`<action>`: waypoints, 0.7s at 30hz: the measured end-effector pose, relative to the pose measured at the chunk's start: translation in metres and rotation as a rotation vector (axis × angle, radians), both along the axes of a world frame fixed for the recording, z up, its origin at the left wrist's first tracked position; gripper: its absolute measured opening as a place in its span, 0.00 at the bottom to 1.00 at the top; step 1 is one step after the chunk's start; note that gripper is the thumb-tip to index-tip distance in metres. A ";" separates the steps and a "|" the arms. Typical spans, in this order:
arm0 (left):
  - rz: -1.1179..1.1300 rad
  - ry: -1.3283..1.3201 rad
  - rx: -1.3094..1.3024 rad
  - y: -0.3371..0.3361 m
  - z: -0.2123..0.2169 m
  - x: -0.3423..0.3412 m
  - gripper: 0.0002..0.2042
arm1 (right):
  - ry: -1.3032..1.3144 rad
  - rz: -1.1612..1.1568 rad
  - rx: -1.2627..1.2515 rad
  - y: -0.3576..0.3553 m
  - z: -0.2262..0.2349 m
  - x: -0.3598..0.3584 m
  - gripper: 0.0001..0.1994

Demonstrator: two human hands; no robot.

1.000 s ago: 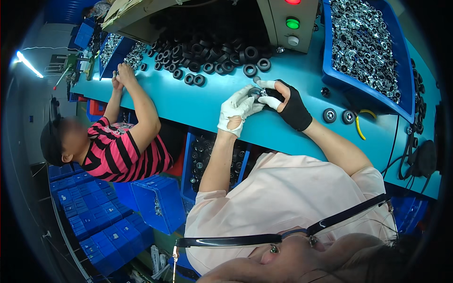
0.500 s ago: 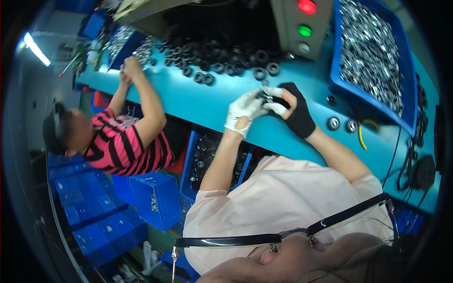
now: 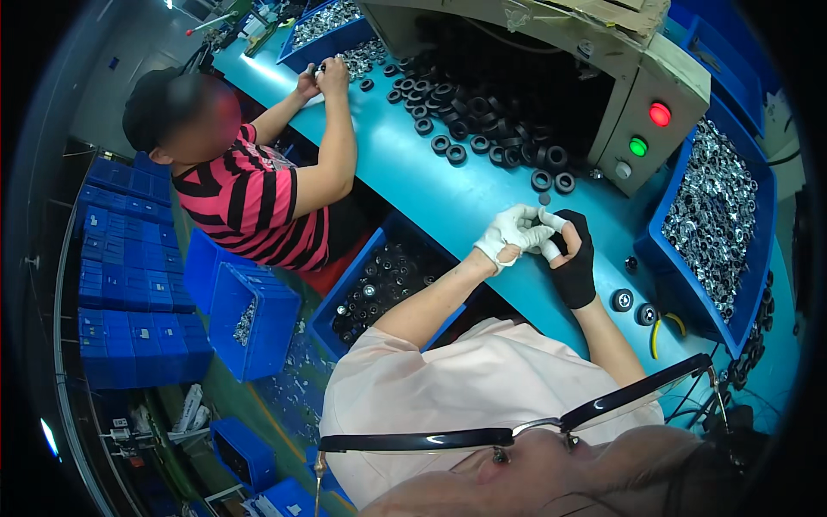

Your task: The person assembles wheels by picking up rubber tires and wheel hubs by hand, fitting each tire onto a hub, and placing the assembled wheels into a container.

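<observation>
My left hand (image 3: 515, 236) wears a white glove with a hole near the wrist. It meets my right hand (image 3: 574, 258), in a black glove with bare thumb and fingers, white-wrapped on some. Both are closed, fingertips together over the blue-green table (image 3: 508, 289); whatever they pinch is hidden by the fingers. Just beyond them lies a small dark disc (image 3: 544, 198), with black rings (image 3: 541, 180) a little farther off. Right of my right hand are two round black parts with silvery centres (image 3: 623, 300) and a yellow-handled tool (image 3: 656, 339).
A machine housing (image 3: 642, 121) with red and green lights stands behind heaped black rings (image 3: 482, 116). At right sits a blue bin (image 3: 659, 228) of shiny metal parts. Another blue bin (image 3: 320, 314) of dark parts is below the table edge. A co-worker (image 3: 258, 198) handles something small at left.
The view has turned, so the table, machine and co-worker appear shifted. My hands remain together; the small shiny part that showed between their fingers is now hidden.
</observation>
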State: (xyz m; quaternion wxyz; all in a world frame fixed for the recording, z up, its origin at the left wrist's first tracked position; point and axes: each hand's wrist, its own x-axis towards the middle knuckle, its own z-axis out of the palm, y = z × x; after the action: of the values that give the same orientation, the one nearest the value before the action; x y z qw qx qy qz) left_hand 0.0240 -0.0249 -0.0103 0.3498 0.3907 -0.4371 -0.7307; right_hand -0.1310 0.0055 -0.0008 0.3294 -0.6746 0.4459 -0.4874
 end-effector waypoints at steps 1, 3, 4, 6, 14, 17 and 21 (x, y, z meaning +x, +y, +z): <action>0.038 -0.012 -0.051 0.002 0.004 -0.004 0.14 | 0.007 -0.005 -0.004 0.000 -0.002 -0.001 0.20; 0.072 -0.017 -0.105 0.004 0.007 -0.008 0.13 | 0.005 -0.036 0.010 0.001 -0.006 0.000 0.23; 0.086 -0.050 -0.112 0.004 0.007 -0.008 0.14 | 0.004 -0.046 -0.006 0.000 -0.005 0.001 0.26; 0.109 -0.094 -0.215 0.006 0.001 -0.007 0.16 | 0.020 -0.036 0.011 0.001 0.001 0.003 0.27; 0.028 0.030 -0.295 0.002 0.013 0.001 0.17 | -0.090 0.134 0.163 -0.015 -0.020 -0.013 0.23; 0.014 -0.058 -0.329 0.001 0.013 -0.003 0.16 | -0.102 0.110 0.087 -0.016 -0.019 -0.015 0.20; 0.047 -0.191 -0.419 0.006 0.008 -0.011 0.13 | -0.058 0.089 0.152 -0.011 -0.016 -0.027 0.16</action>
State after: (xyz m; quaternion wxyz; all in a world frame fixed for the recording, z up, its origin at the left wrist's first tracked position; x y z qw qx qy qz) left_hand 0.0130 -0.0192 -0.0025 0.3973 0.3872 -0.6010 -0.5753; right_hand -0.1577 -0.0057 -0.0168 0.4138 -0.6524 0.4415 -0.4562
